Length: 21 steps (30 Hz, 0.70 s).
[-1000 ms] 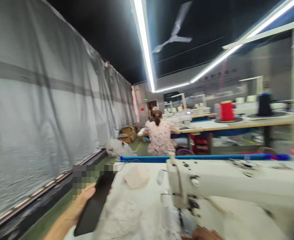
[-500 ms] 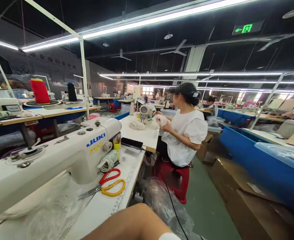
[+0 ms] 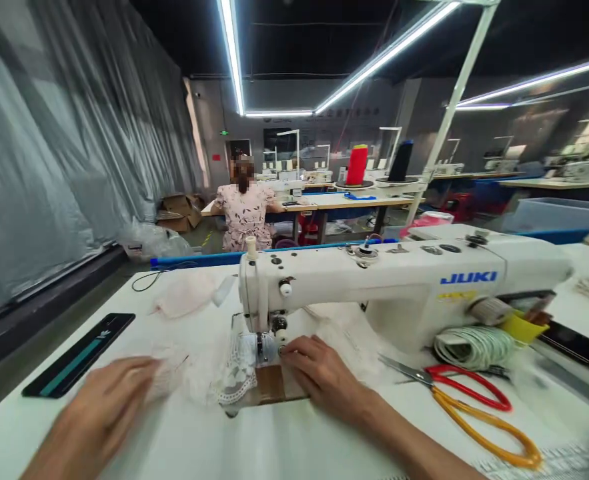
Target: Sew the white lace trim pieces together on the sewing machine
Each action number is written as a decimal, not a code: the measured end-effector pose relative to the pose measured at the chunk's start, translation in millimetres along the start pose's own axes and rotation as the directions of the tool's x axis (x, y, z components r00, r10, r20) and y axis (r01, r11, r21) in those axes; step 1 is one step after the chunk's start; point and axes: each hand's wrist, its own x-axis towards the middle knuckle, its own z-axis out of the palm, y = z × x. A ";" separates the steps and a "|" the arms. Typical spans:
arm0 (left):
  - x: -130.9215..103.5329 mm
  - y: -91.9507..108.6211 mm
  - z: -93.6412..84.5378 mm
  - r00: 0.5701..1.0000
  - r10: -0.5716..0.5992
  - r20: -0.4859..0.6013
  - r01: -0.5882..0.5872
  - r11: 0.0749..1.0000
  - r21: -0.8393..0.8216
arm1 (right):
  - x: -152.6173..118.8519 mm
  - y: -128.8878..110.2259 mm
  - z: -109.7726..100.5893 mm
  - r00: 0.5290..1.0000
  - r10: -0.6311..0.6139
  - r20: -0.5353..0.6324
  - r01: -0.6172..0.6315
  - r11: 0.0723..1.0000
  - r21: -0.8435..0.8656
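Note:
A white JUKI sewing machine [image 3: 394,283] stands across the table. White lace fabric [image 3: 241,373] lies left of its presser foot [image 3: 261,348], its scalloped edge over the needle plate. My right hand [image 3: 324,373] is closed beside the needle, fingers curled together; whatever they hold, if anything, is hidden. On the left, my left hand [image 3: 107,403] is smeared by motion, its fingers closed on the edge of a thin pale fabric piece [image 3: 167,377]. More white fabric [image 3: 349,340] lies behind the right hand, under the machine arm.
Scissors [image 3: 474,400] with red and yellow handles lie right of my forearm. A cord coil [image 3: 474,348] and a yellow cup [image 3: 523,327] sit by the machine. A dark flat case [image 3: 81,353] and pale cloth [image 3: 187,293] lie left. A person [image 3: 247,207] sits ahead.
The view has swung left, from a co-worker on the right to the front of the machine. Both my hands are now in sight; before, only an arm showed.

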 end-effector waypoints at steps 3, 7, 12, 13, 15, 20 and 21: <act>-4.0 27.5 19.1 0.986 0.116 0.121 -0.122 0.992 0.043 | -2.8 -9.4 -6.5 0.998 0.012 0.059 -0.016 0.998 0.053; 2.6 52.6 54.9 0.973 0.210 0.098 -0.213 0.977 0.020 | 5.7 -30.5 4.0 0.987 -0.045 0.157 0.032 0.996 0.087; 2.1 61.1 64.9 0.973 0.128 0.192 -0.093 0.979 -0.181 | 29.7 -58.9 31.7 0.974 -0.086 0.210 0.085 0.996 0.010; 0.2 63.6 61.5 0.970 0.113 0.216 -0.063 0.972 -0.225 | 31.6 -64.7 32.0 0.968 -0.080 0.236 0.084 0.996 -0.005; -5.1 69.8 49.7 0.962 0.071 0.262 0.018 0.946 -0.323 | 29.9 -74.4 23.1 0.953 -0.056 0.298 0.052 0.998 0.024; -18.7 90.7 12.5 0.778 -0.172 0.604 0.563 0.617 -0.550 | 2.5 -87.1 -28.2 0.784 0.055 0.618 -0.452 0.733 0.507; -20.3 96.7 7.7 0.709 -0.171 0.685 0.672 0.459 -0.581 | -3.7 -89.9 -36.6 0.713 0.055 0.699 -0.587 0.590 0.553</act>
